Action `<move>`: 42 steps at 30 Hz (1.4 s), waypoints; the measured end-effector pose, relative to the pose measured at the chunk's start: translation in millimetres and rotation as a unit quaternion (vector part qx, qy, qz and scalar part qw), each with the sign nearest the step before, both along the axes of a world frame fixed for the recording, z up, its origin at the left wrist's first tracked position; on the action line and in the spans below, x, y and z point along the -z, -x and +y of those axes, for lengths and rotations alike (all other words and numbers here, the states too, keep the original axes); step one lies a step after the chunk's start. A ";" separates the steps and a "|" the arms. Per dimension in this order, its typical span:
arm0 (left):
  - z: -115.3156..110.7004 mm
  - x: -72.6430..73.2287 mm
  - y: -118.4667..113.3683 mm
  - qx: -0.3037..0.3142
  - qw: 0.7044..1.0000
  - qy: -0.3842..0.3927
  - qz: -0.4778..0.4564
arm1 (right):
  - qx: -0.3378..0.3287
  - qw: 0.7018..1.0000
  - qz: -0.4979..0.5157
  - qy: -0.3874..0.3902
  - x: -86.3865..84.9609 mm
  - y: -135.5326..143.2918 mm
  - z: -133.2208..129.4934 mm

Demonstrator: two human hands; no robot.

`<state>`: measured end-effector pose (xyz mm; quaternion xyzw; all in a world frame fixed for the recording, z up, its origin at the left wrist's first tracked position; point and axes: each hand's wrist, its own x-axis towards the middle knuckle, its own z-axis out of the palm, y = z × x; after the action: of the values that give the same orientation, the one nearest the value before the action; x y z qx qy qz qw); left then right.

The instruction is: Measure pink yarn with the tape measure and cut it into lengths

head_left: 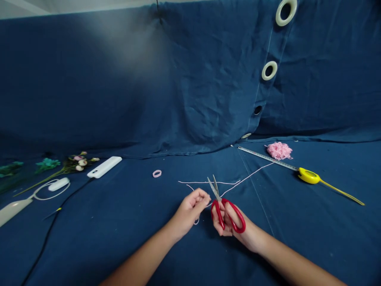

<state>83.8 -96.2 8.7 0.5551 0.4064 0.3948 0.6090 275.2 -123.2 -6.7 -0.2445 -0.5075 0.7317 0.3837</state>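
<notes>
Currently, the left hand (194,204) was nearly closed, its thumb and fingertips pinching a pale pink strand (196,221) that looped below it. Just beside it, the right hand (228,218) was curled around the red handles of the scissors (219,198), whose blades stood apart and pointed up and away from the person. Another length of yarn (247,177) ran from behind the blades toward the fluffy pink bundle (279,151) (whether it joined the pinched strand, I could not tell). Beyond the hands, a loose thread (205,182) lay roughly crosswise, with a small pink ring (156,173) to its left. Over on the right, the yellow tape measure (308,176) lay with its strip pulled out past the bundle. Far left were a white bar (104,167) on a black cable (50,228) and some artificial flowers (80,162), all on blue cloth (119,206).
</notes>
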 end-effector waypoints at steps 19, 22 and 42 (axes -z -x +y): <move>32.9 2.4 33.5 -0.029 0.951 0.183 -0.246 | -0.032 0.903 -0.249 -0.350 -3.7 -7.7 2.1; 35.4 1.5 37.5 -0.009 0.941 0.208 -0.267 | -0.057 0.865 -0.294 -0.402 -11.6 -7.7 -2.7; 35.3 1.9 35.2 0.008 0.940 0.199 -0.277 | -0.082 0.844 -0.284 -0.447 -4.6 -3.6 -6.1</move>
<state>48.5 -60.9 6.7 0.2942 0.2878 0.4391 0.7987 278.8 -129.4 -2.1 -0.2014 -0.8845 0.3530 0.2292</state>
